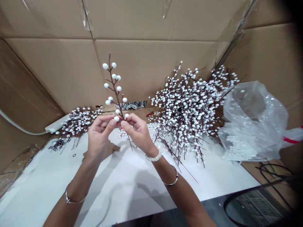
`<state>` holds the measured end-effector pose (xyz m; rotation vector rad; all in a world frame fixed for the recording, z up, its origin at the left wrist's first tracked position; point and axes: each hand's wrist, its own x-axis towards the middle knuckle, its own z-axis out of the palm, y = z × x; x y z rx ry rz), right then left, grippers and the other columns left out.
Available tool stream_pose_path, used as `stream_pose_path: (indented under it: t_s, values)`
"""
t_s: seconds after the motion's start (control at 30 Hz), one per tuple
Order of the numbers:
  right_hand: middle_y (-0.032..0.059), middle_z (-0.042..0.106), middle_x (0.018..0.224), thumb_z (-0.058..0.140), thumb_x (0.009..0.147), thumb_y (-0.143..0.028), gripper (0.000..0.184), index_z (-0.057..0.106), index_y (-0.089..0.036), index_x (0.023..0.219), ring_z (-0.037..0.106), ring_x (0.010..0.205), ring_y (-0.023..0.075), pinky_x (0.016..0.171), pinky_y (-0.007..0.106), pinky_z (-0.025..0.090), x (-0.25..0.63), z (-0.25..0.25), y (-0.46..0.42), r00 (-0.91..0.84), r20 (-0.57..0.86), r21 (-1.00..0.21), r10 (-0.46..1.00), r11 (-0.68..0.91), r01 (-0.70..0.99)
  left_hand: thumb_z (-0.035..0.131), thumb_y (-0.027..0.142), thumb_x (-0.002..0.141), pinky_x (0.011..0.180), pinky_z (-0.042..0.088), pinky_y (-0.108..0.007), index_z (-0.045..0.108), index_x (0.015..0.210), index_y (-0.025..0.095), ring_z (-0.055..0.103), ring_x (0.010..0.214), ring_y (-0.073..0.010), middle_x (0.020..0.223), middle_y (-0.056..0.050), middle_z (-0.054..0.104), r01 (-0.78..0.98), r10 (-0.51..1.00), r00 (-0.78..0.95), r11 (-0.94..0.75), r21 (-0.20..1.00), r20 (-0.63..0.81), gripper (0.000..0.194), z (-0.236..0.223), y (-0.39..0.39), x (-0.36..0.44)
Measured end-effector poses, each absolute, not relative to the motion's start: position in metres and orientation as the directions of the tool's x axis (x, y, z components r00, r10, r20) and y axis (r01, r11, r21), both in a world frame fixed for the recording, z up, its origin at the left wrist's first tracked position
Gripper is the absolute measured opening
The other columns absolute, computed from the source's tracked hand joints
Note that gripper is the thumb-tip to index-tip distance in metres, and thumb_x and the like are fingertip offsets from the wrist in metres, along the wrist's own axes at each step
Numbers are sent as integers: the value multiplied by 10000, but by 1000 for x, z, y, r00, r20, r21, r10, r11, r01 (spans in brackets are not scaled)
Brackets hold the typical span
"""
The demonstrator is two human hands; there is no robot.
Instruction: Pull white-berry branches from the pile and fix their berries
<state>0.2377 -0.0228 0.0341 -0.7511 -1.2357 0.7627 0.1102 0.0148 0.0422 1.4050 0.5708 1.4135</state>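
Branch (115,90) rises above right hand (139,134), seemingly pinched.

A white tabletop (35,186) is backed by a cardboard wall (146,69), on which strips of clear tape (86,19) are stuck (light is caught by them), while at the left a white cable (23,131) is joined to a white oblong casing (56,124), and at the far right black cables (272,172) are looped.

Branch pile (187,107) on table (123,192), bag (272,132) right.
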Motion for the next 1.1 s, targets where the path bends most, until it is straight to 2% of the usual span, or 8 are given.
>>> stream_pose_path:
  t_s: [0.4, 0.7, 0.93, 1.1]
  values:
    - [3, 603, 826, 633, 861, -413, 225, 537, -213, 824, 618, 774, 134, 767, 299, 527, 237, 33, -24, 143, 530, -829, 836, 546, -118, 763, 313, 784, 788, 561, -240, 679, 906, 198, 702, 860, -131, 920, -29, 745, -351, 873, 220, -346, 870, 436, 188, 44, 14, 108]
    - [4, 612, 822, 637, 856, -430, 238, 534, -217, 828, 634, 784, 136, 779, 303, 541, 238, 32, -21, 134, 519, -836, 844, 534, -129, 773, 353, 767, 798, 558, -263, 677, 901, 198, 701, 843, -140, 916, -35, 744, -339, 880, 216, -340, 877, 424, 227, 42, 16, 108]
    - [-7, 619, 802, 638, 863, -417, 256, 493, -218, 793, 643, 782, 130, 794, 308, 541, 240, 31, -21, 78, 532, -825, 843, 536, -177, 785, 319, 758, 544, 451, -196, 711, 883, 202, 659, 692, -106, 846, -32, 754, -341, 887, 160, -362, 868, 433, 187, 43, 15, 108]
    - [1, 612, 819, 636, 855, -448, 284, 479, -219, 796, 655, 814, 147, 810, 331, 542, 239, 32, -23, 56, 525, -831, 849, 526, -183, 763, 357, 779, 538, 448, -210, 705, 926, 208, 694, 716, -132, 872, -38, 756, -371, 909, 172, -297, 880, 379, 217, 45, 17, 106]
